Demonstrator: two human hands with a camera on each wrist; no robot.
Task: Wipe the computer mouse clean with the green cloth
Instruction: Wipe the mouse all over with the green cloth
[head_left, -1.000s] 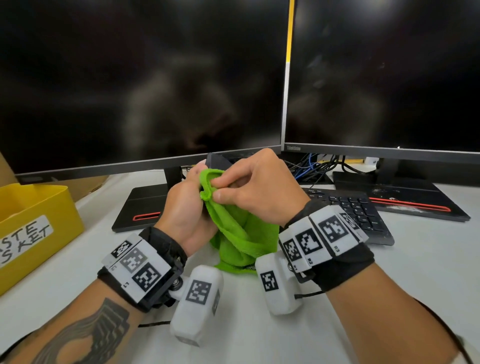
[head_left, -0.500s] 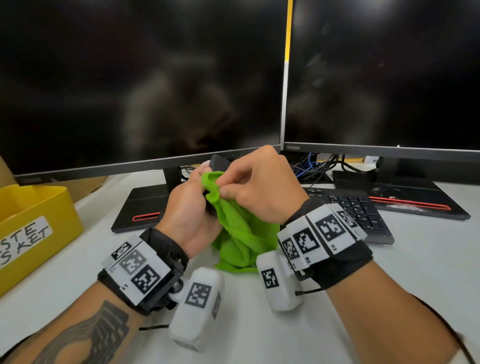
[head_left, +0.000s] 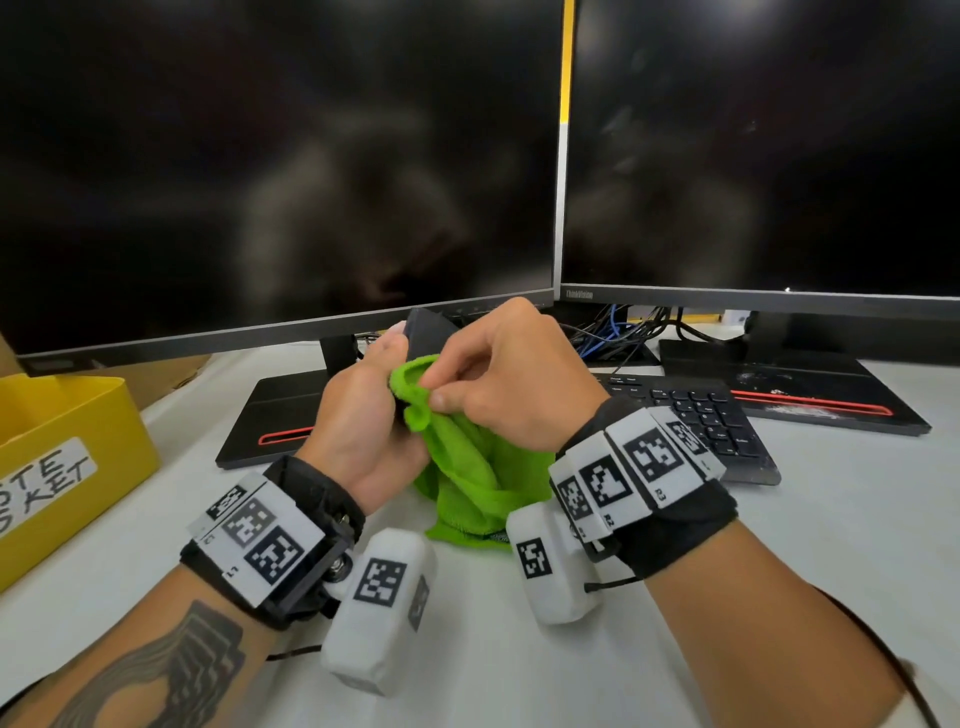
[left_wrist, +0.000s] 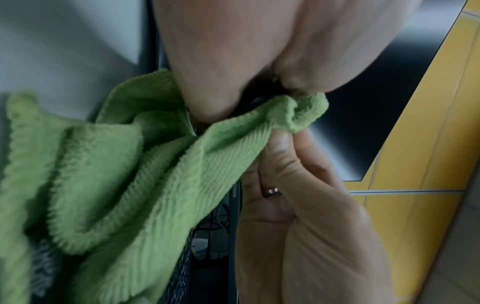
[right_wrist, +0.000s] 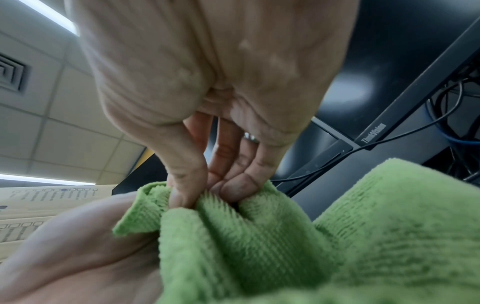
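Note:
My left hand (head_left: 371, 410) holds the black computer mouse (head_left: 427, 332) up above the desk, fingers curled round it; only its dark top end shows past the fingers. The green cloth (head_left: 470, 467) hangs between both hands and trails down to the desk. My right hand (head_left: 498, 374) pinches a bunched fold of the cloth (right_wrist: 259, 236) between thumb and fingertips (right_wrist: 236, 188) and presses it against the mouse. In the left wrist view the cloth (left_wrist: 130, 174) drapes under my palm and the mouse is almost fully hidden.
Two dark monitors (head_left: 280, 156) (head_left: 763, 145) stand close behind the hands, on black bases with red stripes (head_left: 283, 415). A black keyboard (head_left: 701, 421) lies at the right. A yellow waste basket (head_left: 67, 457) sits at the left edge. Cables (head_left: 618, 327) tangle under the right monitor.
Both hands have shifted slightly up and away, and the right hand's pinch of cloth has slid a little lower along the mouse, baring more of its dark top.

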